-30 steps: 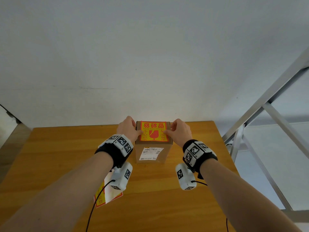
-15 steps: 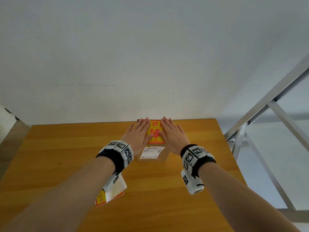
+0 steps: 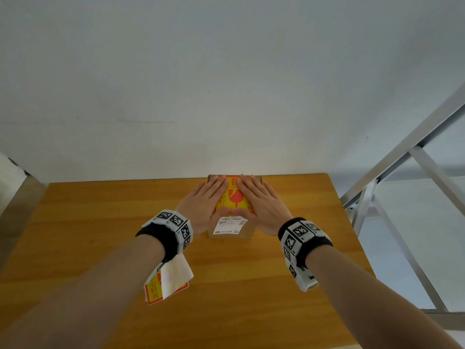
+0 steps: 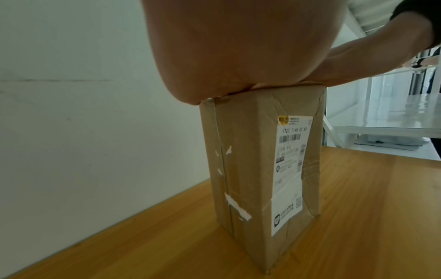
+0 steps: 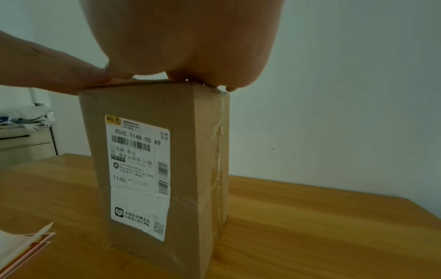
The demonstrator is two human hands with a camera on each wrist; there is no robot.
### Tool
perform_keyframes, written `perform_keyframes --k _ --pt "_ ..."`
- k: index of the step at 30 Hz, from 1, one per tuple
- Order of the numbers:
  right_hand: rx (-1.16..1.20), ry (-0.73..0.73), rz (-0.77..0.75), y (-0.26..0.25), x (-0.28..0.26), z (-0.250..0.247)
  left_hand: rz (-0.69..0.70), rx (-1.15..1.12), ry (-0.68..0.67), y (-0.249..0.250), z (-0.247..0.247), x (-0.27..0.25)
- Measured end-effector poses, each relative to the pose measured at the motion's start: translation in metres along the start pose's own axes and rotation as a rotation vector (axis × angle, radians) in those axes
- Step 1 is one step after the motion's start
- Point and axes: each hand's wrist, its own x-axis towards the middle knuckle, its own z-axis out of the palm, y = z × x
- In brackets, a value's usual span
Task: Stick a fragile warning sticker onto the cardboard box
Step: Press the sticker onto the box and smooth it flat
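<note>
A tall brown cardboard box (image 3: 247, 229) (image 4: 248, 160) (image 5: 186, 151) stands upright near the far edge of the wooden table. A yellow and red fragile sticker (image 3: 235, 197) lies on its top face. My left hand (image 3: 205, 204) and right hand (image 3: 260, 205) both lie flat on the sticker, fingers straight and pointing away, thumbs meeting near the front edge. Both wrist views show only the palms (image 4: 229, 51) (image 5: 183, 39) pressed onto the box top. A white shipping label (image 3: 229, 224) (image 5: 138, 177) covers the box's front side.
A stack of spare fragile stickers with white backing paper (image 3: 167, 282) (image 5: 21, 245) lies on the table (image 3: 100, 222) under my left forearm. A white wall rises just behind the box. A metal frame (image 3: 392, 177) stands off the table's right side.
One second ago both hands pinched the sticker's side edges on the box top. They then flattened onto it, and now lie flat with fingers reaching its far edge.
</note>
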Motion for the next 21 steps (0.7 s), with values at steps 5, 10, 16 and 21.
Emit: perform_keyframes --k 5,10,16,21 --pt "-0.033 0.01 0.003 0.0 0.002 0.004 0.0 0.039 0.005 0.0 0.002 0.001" --pt "-0.03 0.029 -0.015 -0.001 0.0 0.005 0.029 0.053 0.003 -0.002 0.003 0.0" --pt "-0.083 -0.009 -0.083 0.012 -0.008 -0.001 0.07 0.046 -0.002 -0.01 0.004 -0.002" --pt "-0.031 -0.033 -0.08 0.011 -0.009 -0.002 0.071 0.015 -0.017 -0.012 0.003 -0.001"
